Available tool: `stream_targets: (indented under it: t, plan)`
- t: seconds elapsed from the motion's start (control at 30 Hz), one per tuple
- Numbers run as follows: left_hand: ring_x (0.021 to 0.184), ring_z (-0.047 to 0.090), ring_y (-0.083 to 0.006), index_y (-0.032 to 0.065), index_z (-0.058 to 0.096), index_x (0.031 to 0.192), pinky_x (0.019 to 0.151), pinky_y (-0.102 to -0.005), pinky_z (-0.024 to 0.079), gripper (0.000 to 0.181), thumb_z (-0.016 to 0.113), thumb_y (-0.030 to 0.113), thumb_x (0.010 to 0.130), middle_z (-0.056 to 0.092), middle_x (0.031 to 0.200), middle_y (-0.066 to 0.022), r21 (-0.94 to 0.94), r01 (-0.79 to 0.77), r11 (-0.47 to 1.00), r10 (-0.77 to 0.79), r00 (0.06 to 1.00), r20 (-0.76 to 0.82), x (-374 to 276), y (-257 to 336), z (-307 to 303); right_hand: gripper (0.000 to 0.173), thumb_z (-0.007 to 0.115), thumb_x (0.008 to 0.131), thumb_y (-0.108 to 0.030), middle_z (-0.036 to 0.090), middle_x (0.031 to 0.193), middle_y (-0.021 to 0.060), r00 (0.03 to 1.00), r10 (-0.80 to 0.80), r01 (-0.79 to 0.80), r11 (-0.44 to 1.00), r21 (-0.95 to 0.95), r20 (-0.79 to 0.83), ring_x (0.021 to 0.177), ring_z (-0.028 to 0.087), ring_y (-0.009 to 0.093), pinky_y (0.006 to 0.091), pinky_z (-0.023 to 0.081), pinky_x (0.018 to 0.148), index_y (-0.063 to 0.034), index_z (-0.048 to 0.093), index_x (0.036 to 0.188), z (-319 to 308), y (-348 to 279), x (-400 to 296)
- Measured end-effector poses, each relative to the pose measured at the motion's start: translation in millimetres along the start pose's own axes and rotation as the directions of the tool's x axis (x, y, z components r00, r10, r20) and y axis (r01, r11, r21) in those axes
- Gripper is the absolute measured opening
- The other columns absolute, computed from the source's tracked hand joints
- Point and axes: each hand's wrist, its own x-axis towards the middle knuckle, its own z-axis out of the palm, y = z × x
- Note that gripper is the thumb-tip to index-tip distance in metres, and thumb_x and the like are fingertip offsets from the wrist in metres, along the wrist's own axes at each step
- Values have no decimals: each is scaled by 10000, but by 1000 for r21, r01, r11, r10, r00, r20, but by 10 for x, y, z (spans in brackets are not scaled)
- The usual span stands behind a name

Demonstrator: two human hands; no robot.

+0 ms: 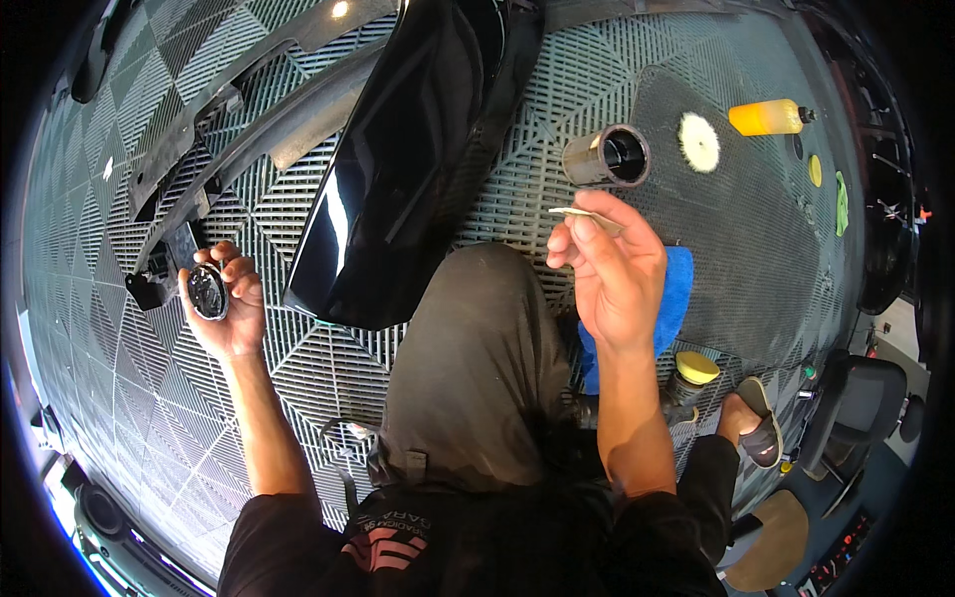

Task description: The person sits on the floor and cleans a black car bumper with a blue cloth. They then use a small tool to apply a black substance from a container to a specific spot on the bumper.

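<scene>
My left hand (231,298) holds a small round black lid-like piece (207,291) with glossy, wet-looking black stuff on its face. Between the thumb and fingertips of my right hand (615,272) is a thin, pale, folded piece (589,215), perhaps sandpaper or card. Just beyond that hand is a dark cylindrical container (589,160), its open mouth showing a black inside. A glossy black car body panel (403,164) extends away from me between my hands, beside my bent knee (485,321). Partly hidden behind my right wrist is a blue cloth (674,291).
Slatted plastic tiles (321,358) cover the floor. On a dark mat (739,269) lies a white fluffy polishing pad (699,142); nearby are a yellow bottle (765,118) and a green cloth (841,203). A polisher with a yellow foam pad (697,367) stands by my right forearm. Dark trim strips (246,149) lie left.
</scene>
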Motion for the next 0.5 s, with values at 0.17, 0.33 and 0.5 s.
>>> stream_targets:
  t: [0.17, 0.33, 0.5]
  plan:
    - [825, 465, -211, 37, 561, 1021, 654, -296, 399, 260, 543, 275, 917, 496, 1052, -119, -32, -43, 999, 42, 997, -59, -14, 145, -310, 202, 625, 888, -22, 657, 857, 113, 999, 31, -30, 997, -77, 15, 759, 644, 166, 287, 547, 672, 56, 609, 1074, -40, 163, 83]
    - [808, 476, -218, 57, 582, 1015, 619, -309, 413, 289, 515, 325, 929, 511, 1045, -126, 74, -25, 997, 27, 999, -29, -22, -21, 71, 175, 632, 870, -2, 645, 891, 120, 1000, 7, -6, 991, -132, 5, 763, 639, 167, 279, 539, 684, 48, 615, 1037, 103, 154, 7]
    - [843, 541, -277, 64, 598, 1019, 607, -346, 443, 392, 453, 420, 939, 548, 1033, -153, 39, 85, 996, -84, 996, -38, -70, -582, 655, 191, 671, 794, 47, 623, 936, 135, 952, -221, 263, 944, -198, 214, 787, 614, 160, 259, 516, 694, 20, 639, 981, 537, -18, -195]
